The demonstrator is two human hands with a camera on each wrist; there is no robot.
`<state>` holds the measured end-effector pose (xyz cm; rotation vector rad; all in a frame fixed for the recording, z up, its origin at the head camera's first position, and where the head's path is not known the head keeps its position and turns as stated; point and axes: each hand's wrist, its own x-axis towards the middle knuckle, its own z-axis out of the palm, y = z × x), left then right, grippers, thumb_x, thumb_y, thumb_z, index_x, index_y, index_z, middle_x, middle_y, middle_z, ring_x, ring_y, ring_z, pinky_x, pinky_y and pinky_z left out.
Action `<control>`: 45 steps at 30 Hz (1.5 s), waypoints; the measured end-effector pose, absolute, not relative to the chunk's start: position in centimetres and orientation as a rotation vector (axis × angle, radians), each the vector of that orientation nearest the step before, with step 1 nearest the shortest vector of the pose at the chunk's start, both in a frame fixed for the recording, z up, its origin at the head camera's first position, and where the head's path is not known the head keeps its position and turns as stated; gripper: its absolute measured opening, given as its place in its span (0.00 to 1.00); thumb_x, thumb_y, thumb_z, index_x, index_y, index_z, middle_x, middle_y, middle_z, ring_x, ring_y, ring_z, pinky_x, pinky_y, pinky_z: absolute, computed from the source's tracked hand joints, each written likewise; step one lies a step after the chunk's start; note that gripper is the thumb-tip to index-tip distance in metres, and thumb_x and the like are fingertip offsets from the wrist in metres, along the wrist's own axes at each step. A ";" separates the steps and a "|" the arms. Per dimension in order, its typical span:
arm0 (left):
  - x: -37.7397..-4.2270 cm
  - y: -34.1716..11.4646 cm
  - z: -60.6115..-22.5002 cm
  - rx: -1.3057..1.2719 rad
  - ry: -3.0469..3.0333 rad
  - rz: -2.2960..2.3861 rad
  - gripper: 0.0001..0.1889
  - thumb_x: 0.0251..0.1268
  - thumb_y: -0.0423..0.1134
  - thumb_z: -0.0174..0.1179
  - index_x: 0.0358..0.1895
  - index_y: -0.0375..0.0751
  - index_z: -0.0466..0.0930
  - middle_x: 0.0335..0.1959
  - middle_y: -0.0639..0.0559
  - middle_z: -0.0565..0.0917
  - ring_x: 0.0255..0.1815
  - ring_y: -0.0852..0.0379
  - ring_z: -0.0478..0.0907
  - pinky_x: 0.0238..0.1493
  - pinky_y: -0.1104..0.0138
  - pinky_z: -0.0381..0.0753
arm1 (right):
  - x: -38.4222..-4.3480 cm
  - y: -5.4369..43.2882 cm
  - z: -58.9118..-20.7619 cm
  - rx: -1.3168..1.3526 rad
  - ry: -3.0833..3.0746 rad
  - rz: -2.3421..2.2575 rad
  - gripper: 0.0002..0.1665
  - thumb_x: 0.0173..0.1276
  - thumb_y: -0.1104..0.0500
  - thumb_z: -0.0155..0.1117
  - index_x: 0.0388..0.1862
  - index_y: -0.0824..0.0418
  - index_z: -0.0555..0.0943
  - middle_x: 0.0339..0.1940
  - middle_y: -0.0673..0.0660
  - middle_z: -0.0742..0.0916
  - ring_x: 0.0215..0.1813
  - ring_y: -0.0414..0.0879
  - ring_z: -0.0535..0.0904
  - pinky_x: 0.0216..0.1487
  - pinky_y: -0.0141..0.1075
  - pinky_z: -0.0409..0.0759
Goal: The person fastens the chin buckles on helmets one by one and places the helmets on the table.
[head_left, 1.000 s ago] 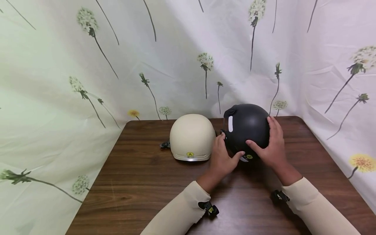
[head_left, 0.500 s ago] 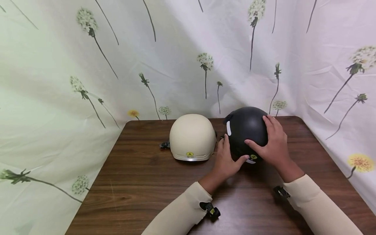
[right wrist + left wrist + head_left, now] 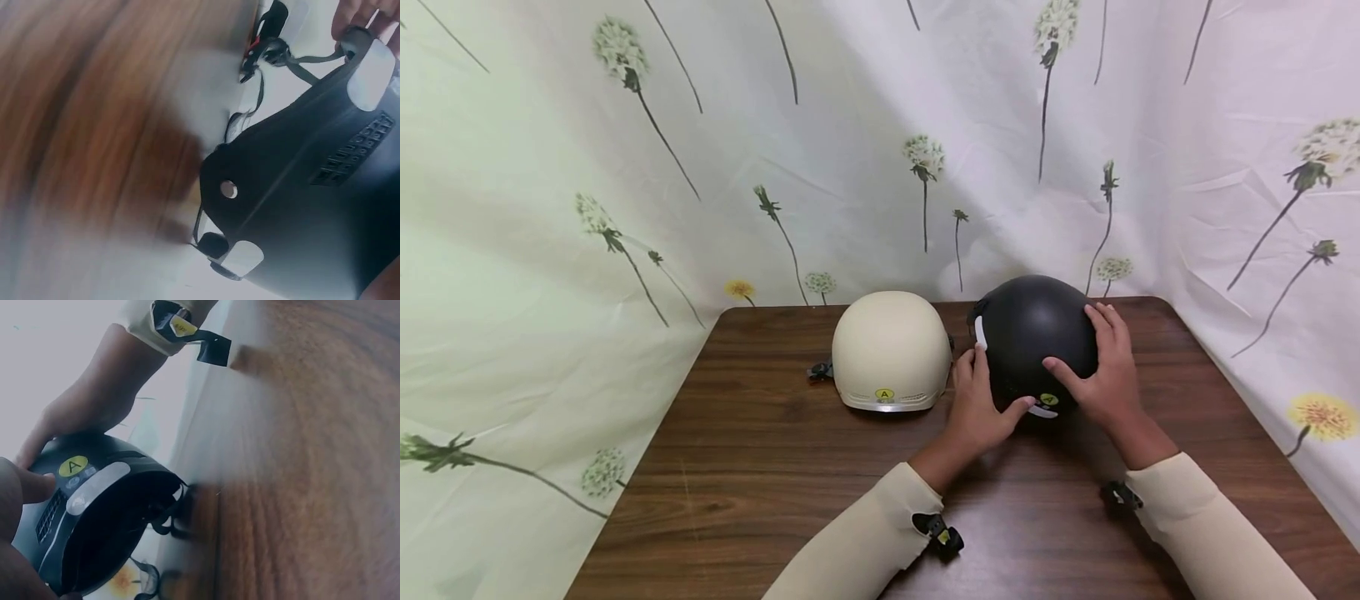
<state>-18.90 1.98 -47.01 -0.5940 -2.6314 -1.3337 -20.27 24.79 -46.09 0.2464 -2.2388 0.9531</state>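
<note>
A matte black helmet (image 3: 1033, 333) is held between both hands at the back right of the table, its front badge facing the person. My left hand (image 3: 981, 408) grips its left front, thumb by the brim and fingers along the side. On the opposite side my right hand (image 3: 1105, 375) holds the shell, fingers spread over its right flank and thumb on the front. The left wrist view shows the black helmet (image 3: 94, 453) tilted, with its dark hollow underside and straps. White reflective patches and a vent grille mark the black helmet (image 3: 300, 181) in the right wrist view.
A cream helmet (image 3: 891, 350) stands upright just left of the black one, its buckle (image 3: 822, 372) sticking out on the left. Both rest area and arms are over a dark wooden table (image 3: 737, 483). Behind it hangs a white curtain (image 3: 850, 167) printed with dandelions.
The black helmet has turned, its left white patch swinging away and its front badge shifting right. It also sits slightly lower. Both hands stay on it; the cream helmet has not moved.
</note>
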 end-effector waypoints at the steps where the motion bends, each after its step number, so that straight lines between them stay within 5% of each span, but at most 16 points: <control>1: -18.9 2.0 -47.0 -0.596 -2.638 -1.351 0.57 0.68 0.56 0.70 0.86 0.34 0.43 0.83 0.36 0.52 0.83 0.40 0.51 0.75 0.43 0.66 | -20.3 24.9 -46.2 0.244 -2.235 0.967 0.55 0.62 0.45 0.79 0.83 0.57 0.64 0.84 0.64 0.64 0.84 0.65 0.55 0.75 0.71 0.57; 5: -18.8 2.2 -47.0 -0.593 -2.639 -1.425 0.57 0.68 0.55 0.70 0.86 0.36 0.41 0.84 0.37 0.50 0.84 0.40 0.49 0.75 0.43 0.66 | -20.4 25.1 -46.2 0.252 -2.240 1.017 0.52 0.66 0.46 0.76 0.84 0.55 0.64 0.86 0.60 0.63 0.85 0.66 0.52 0.77 0.72 0.51; 11: -19.0 2.3 -47.6 -0.580 -2.612 -1.509 0.57 0.68 0.55 0.69 0.87 0.44 0.38 0.84 0.40 0.47 0.84 0.41 0.49 0.75 0.42 0.65 | -20.2 24.9 -46.2 0.170 -2.306 1.098 0.52 0.67 0.44 0.75 0.86 0.50 0.62 0.88 0.62 0.52 0.83 0.73 0.52 0.70 0.78 0.55; 27: -19.5 2.2 -49.4 -0.524 -2.612 -1.596 0.59 0.66 0.57 0.69 0.87 0.39 0.37 0.83 0.34 0.47 0.83 0.35 0.52 0.75 0.38 0.63 | -20.9 24.4 -47.1 0.151 -2.475 1.114 0.58 0.70 0.41 0.72 0.89 0.49 0.50 0.88 0.63 0.49 0.83 0.74 0.50 0.66 0.79 0.58; 45: -20.1 2.0 -49.8 -0.498 -2.597 -1.598 0.57 0.66 0.61 0.67 0.87 0.45 0.42 0.85 0.35 0.45 0.85 0.34 0.45 0.74 0.29 0.55 | -21.3 24.1 -47.8 0.181 -2.487 1.132 0.60 0.67 0.43 0.75 0.88 0.51 0.52 0.87 0.66 0.50 0.82 0.75 0.52 0.67 0.77 0.58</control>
